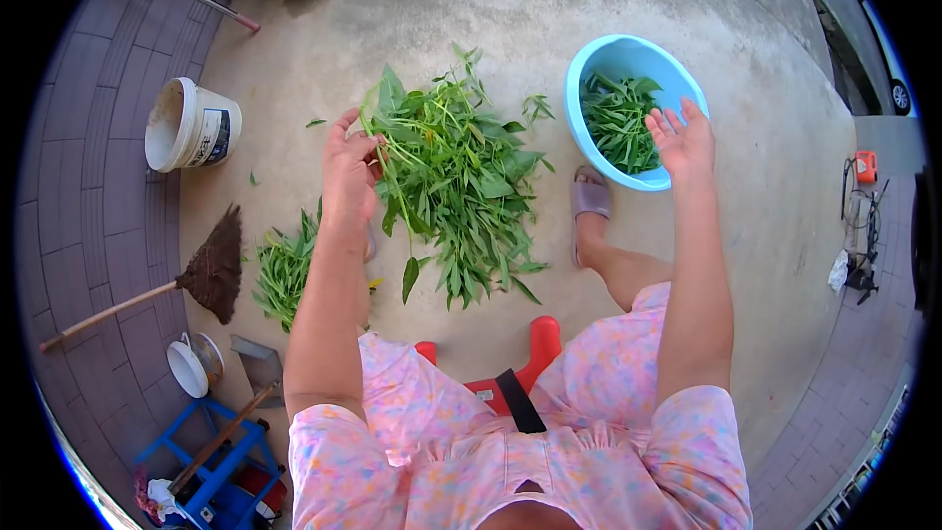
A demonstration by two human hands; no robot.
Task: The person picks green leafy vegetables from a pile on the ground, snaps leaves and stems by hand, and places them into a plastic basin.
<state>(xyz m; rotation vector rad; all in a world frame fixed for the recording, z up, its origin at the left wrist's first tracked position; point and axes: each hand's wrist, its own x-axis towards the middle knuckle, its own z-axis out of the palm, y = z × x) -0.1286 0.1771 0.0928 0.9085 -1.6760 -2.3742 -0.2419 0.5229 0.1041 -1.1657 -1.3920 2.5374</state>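
Note:
A large heap of leafy green stems (461, 177) lies on the concrete floor in front of me. At its left edge my left hand (351, 165) has its fingers closed on some stems. A light blue basin (581, 61) stands to the right with green leaves (620, 118) inside. Over the basin's right rim is my right hand (684, 140), palm up with fingers apart and nothing in it. A smaller pile of greens (287, 270) lies at the left, partly hidden by my left forearm.
At the left are a white bucket (214, 128), a broom (211, 265), a small white pot (188, 365) and a blue frame (221, 476). A red stool (543, 344) is beneath me. An orange object (865, 167) lies far right.

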